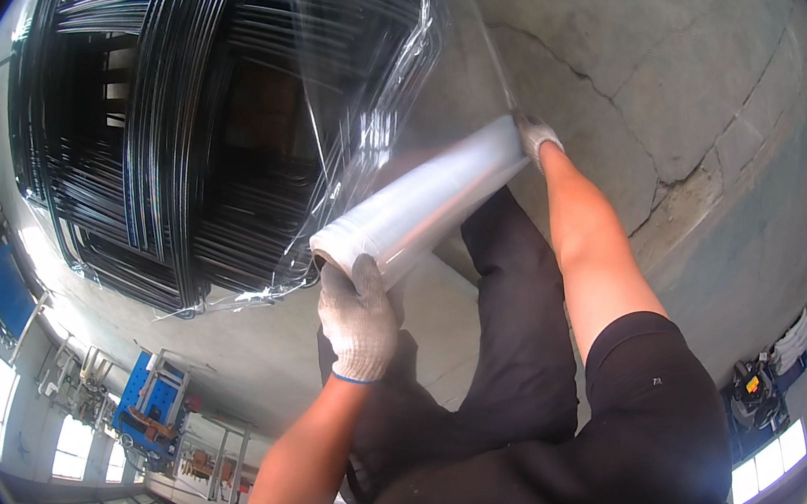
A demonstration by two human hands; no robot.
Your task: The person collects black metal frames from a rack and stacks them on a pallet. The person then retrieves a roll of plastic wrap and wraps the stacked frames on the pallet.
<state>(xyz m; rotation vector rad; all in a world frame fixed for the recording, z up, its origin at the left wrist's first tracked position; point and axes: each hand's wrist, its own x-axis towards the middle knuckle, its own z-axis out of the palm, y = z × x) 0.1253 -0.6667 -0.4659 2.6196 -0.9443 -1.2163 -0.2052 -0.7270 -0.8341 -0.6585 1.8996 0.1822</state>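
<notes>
While both hands sit at opposite ends of it, a roll of clear stretch film point(427, 199) lies slantwise across the middle of the view, low end toward 8 o'clock, high end toward 2 o'clock.

Left hand point(359, 318), in a white knit glove with a blue cuff edge, is closed around the lower end of the roll; the thumb and fingers wrap up against the roll's end face. Bare forearm runs down to 7 o'clock.

Right hand point(536, 138), same kind of glove, is at the upper end of the roll. Only the back of the glove shows; fingers are hidden behind the roll end, so cannot tell how tightly it grips. Hands well apart, the roll's full length between them. Right forearm bare, with a black sleeve at the shoulder near 5 o'clock.

From the roll a sheet of loose film point(372, 74) runs up toward 11 o'clock, wrinkled and glinting, lying over a stack of black wire racks point(178, 139) that fills the upper left. Film is in contact with the stack's near edge around 9 o'clock of the roll.

Concrete floor point(683, 66), grey, with cracks and a joint line, takes up the right side. Black trousers point(525, 338) below the roll. Blue machinery point(145, 405) at 8 o'clock, far off; bright windows along the rim.
</notes>
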